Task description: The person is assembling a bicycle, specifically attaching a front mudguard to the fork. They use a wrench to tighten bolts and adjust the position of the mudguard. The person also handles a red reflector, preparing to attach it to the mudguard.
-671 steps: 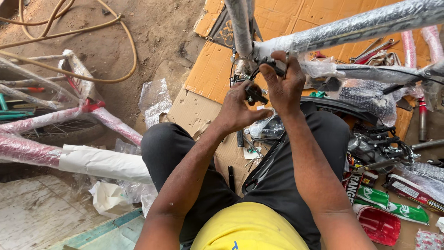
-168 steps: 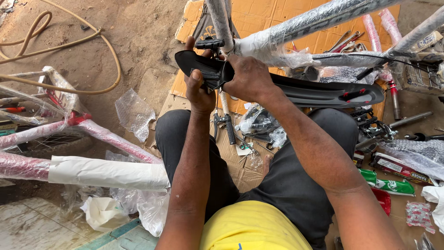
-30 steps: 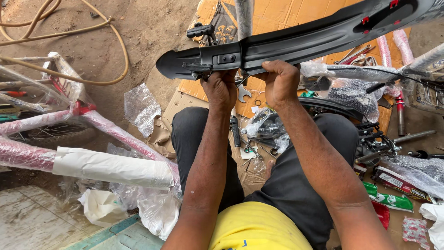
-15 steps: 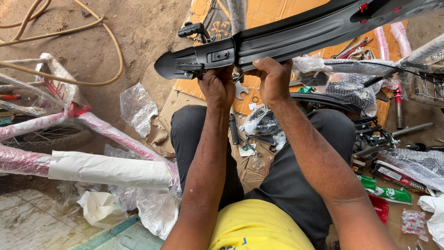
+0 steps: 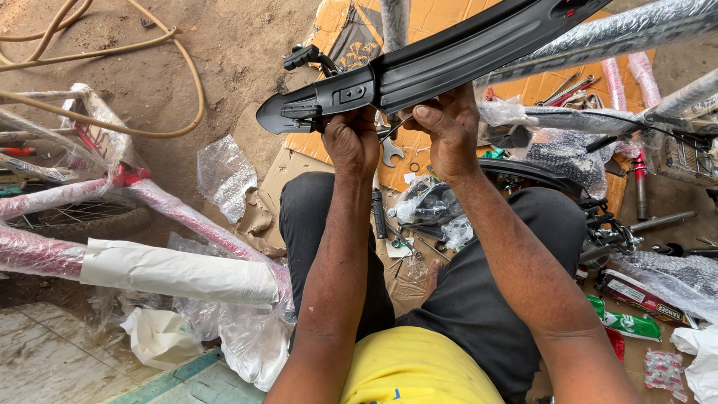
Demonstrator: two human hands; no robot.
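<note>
Black mudguard [image 5: 449,56]: 1 | left hand [image 5: 351,142], right hand [image 5: 449,131]: both clamped on it

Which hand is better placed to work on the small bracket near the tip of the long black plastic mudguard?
Left, probably. The left hand grips right under the bracket near the black plastic mudguard's tip; the right hand holds it further along.

Both arms reach up, side by side; left hand [image 5: 351,142] and right hand [image 5: 447,129] have fingers curled closed, nearly touching.
</note>
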